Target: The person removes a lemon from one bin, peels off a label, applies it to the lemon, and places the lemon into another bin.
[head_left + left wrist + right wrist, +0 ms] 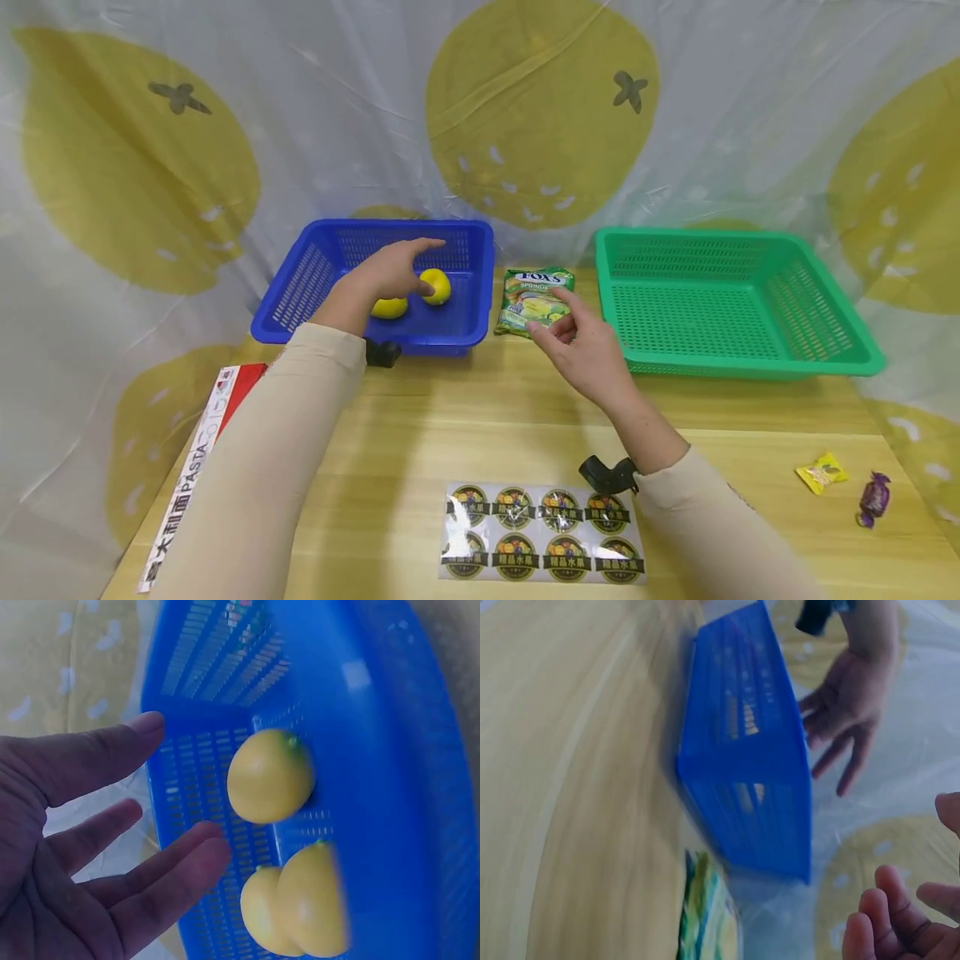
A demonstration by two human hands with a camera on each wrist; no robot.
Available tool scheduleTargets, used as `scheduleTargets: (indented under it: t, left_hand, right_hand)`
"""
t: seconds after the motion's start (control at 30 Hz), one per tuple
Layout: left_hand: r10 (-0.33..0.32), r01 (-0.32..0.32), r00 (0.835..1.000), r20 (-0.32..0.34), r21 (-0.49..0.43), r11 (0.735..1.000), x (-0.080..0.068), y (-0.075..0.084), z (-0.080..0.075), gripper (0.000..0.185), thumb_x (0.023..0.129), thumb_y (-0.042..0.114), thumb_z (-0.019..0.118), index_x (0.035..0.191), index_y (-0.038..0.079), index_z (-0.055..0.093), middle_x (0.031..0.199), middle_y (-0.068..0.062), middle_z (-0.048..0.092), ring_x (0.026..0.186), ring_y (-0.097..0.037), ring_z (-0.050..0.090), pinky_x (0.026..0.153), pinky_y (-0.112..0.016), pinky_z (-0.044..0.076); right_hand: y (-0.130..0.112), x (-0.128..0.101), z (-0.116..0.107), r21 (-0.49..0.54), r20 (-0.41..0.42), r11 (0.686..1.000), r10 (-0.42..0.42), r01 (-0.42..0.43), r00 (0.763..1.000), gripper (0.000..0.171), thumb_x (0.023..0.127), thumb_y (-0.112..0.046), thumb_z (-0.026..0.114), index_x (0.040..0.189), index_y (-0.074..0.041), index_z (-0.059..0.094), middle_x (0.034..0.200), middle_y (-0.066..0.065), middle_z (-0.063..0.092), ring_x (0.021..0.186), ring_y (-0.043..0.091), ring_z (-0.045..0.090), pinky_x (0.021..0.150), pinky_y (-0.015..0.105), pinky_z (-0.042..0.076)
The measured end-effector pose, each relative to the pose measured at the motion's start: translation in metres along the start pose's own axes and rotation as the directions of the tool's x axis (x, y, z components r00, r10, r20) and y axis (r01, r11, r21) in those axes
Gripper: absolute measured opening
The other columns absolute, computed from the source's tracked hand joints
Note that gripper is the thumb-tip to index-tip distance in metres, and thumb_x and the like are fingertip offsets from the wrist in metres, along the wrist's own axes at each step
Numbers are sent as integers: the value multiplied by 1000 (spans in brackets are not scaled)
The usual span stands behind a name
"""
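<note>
My left hand (pixel 386 271) hovers over the blue basket (pixel 480 317), its fingers spread and nothing in them. Inside that basket lie three round yellow fruits with green stem ends; one fruit (pixel 270 776) sits apart, while two others (pixel 311 900) rest side by side. In the head view the hand partly covers the fruits. My right hand (pixel 588 350) is held up with relaxed, slightly bent fingers and holds nothing. It overlaps the lower right of a green FOX'S candy bag (pixel 521 292) in the head view; the right wrist view shows the hand apart from the bag.
A green basket (pixel 697 321) stands at the right back, beside the candy bag. A sheet of round stickers (pixel 540 533) lies at the front. Yellow (pixel 821 472) and purple (pixel 874 498) wrapped candies lie at the right; a pasta box (pixel 187 475) lies along the left edge.
</note>
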State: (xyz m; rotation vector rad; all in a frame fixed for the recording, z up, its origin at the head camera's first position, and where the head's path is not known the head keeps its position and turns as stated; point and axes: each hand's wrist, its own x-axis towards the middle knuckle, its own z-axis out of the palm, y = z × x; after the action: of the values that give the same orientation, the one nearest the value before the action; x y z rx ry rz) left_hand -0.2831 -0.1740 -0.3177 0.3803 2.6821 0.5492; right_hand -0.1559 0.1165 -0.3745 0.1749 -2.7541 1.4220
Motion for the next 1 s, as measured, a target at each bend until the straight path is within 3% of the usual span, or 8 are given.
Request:
scheduleTargets:
  t: [0.1, 0.17, 0.23, 0.43, 0.57, 0.67, 0.8, 1.0]
  left_hand:
    - [-20, 23, 999, 50, -55, 998, 7, 0, -5, 78, 97, 14, 69, 162, 28, 28, 168, -16, 25, 108, -34, 63, 97, -49, 55]
    - [-36, 45, 996, 87, -99, 994, 11, 0, -7, 77, 98, 12, 68, 162, 29, 28, 168, -17, 24, 83, -31, 63, 85, -47, 59]
    - [-41, 57, 992, 119, -133, 989, 16, 1, -10, 75, 99, 10, 66, 162, 29, 28, 168, -18, 22, 78, -27, 61, 85, -47, 60]
    - [-83, 128, 974, 212, -210, 969, 29, 5, -13, 72, 101, 7, 61, 162, 28, 30, 170, -16, 18, 91, -25, 58, 91, -48, 60]
    - [-113, 165, 958, 264, -184, 969, 38, 4, -14, 67, 102, 10, 60, 161, 26, 32, 170, -17, 17, 114, -37, 62, 93, -47, 60]
    - [-129, 186, 951, 281, -185, 965, 44, 2, -14, 66, 102, 11, 60, 160, 25, 33, 170, -19, 16, 126, -43, 59, 95, -48, 59]
    - [-142, 203, 947, 287, -194, 960, 50, 3, -13, 66, 102, 11, 61, 160, 23, 33, 169, -21, 16, 126, -45, 60, 98, -50, 57]
    - [-139, 207, 943, 302, -204, 957, 55, 0, -6, 65, 102, 9, 61, 160, 20, 35, 170, -22, 13, 132, -46, 55, 102, -52, 54]
  right_hand:
    - [-6, 7, 14, 17, 67, 1000, 17, -19, 998, 67, 96, -47, 68, 154, -25, 43, 94, 5, 67, 80, 22, 63, 68, 34, 52]
    - [-9, 12, 24, 23, 115, 999, 24, -27, 993, 69, 95, -48, 69, 155, -28, 42, 93, 5, 68, 78, 21, 64, 66, 33, 52]
    - [-11, 16, 35, 20, 156, 999, 25, -29, 987, 70, 95, -49, 68, 156, -28, 40, 91, 5, 68, 75, 21, 64, 64, 33, 51]
    - [-13, 31, 63, -31, 217, 999, 41, -35, 975, 77, 95, -52, 67, 160, -29, 32, 73, 3, 59, 61, 19, 55, 53, 29, 44]
    - [-13, 36, 75, -109, 239, 993, 74, -49, 968, 77, 97, -54, 64, 161, -29, 29, 73, 4, 55, 62, 19, 54, 53, 29, 42]
    - [-12, 38, 78, -136, 242, 988, 98, -66, 965, 77, 97, -54, 63, 161, -30, 28, 84, 7, 60, 72, 22, 59, 60, 32, 47]
    - [-10, 37, 81, -134, 239, 988, 113, -82, 964, 76, 97, -57, 60, 161, -34, 26, 114, 16, 68, 97, 28, 66, 78, 43, 55]
    - [-9, 34, 82, -140, 249, 987, 111, -78, 962, 76, 97, -63, 56, 161, -39, 24, 146, 21, 58, 118, 38, 66, 90, 52, 56]
